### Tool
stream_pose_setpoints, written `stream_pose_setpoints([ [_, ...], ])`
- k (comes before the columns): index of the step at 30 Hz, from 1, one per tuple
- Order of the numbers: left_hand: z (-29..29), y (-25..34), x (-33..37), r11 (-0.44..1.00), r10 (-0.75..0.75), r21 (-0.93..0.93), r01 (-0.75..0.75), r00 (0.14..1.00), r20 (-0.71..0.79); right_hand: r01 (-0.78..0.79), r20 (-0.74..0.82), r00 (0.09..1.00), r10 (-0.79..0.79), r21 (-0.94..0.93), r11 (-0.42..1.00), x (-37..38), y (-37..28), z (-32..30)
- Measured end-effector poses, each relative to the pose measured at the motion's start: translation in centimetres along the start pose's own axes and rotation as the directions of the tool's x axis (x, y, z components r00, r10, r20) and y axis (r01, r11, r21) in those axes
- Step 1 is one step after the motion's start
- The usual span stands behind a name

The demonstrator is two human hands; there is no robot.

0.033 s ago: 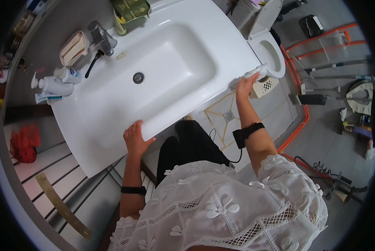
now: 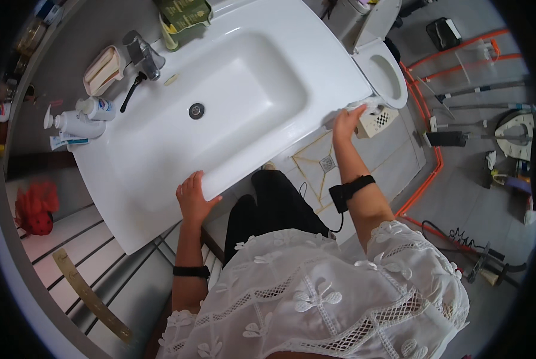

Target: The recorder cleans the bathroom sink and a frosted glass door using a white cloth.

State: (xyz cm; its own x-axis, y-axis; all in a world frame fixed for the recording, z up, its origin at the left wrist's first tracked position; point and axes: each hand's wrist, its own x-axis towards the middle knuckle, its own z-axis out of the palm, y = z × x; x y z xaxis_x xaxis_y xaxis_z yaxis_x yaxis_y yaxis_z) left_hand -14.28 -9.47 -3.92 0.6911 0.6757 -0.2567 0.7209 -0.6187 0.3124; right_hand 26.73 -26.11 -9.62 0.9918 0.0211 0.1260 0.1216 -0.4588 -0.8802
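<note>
Sink [image 2: 160,149], white, wide rectangular basin, sits centre frame with drain [image 2: 196,110] mid-bowl and chrome tap [image 2: 143,55] at its back edge; left hand [image 2: 193,197] lies on the front rim, fingers loosely spread, palm down, gripping nothing. Right hand [image 2: 344,122] rests at the sink's right front corner with fingers curled over a white cloth [image 2: 359,107], just beside the toilet [image 2: 384,75]. Soap dish [image 2: 102,70], pump bottle [image 2: 73,124] and green caddy [image 2: 184,17] stand along the back and left of the basin.
</note>
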Motion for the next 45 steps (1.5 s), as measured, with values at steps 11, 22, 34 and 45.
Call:
stream_pose_setpoints([
  [11,-0.7,-1.2,-0.2,0.997,0.073,-0.033,-0.069,0.986,0.148,-0.724,0.533,0.647,0.545,0.207,0.658,-20.5,-6.9,3.3],
  [22,-2.2,-4.3,-7.6,0.957,0.060,-0.279,-0.081,0.995,-0.083,-0.850,0.945,0.141,0.296,-0.037,0.525,-35.7,-12.7,4.3],
  [34,-4.9,-14.7,-21.3,0.855,-0.367,-0.513,0.079,0.790,-0.491,-0.480,0.996,-0.065,0.059,-0.082,0.874,-36.0,-16.9,1.2],
  [45,-13.7,-9.2,-33.4,0.905,-0.370,-0.302,0.298,0.204,-0.906,-0.387,0.876,-0.398,-0.272,0.109,0.916,-40.7,-26.0,2.8],
])
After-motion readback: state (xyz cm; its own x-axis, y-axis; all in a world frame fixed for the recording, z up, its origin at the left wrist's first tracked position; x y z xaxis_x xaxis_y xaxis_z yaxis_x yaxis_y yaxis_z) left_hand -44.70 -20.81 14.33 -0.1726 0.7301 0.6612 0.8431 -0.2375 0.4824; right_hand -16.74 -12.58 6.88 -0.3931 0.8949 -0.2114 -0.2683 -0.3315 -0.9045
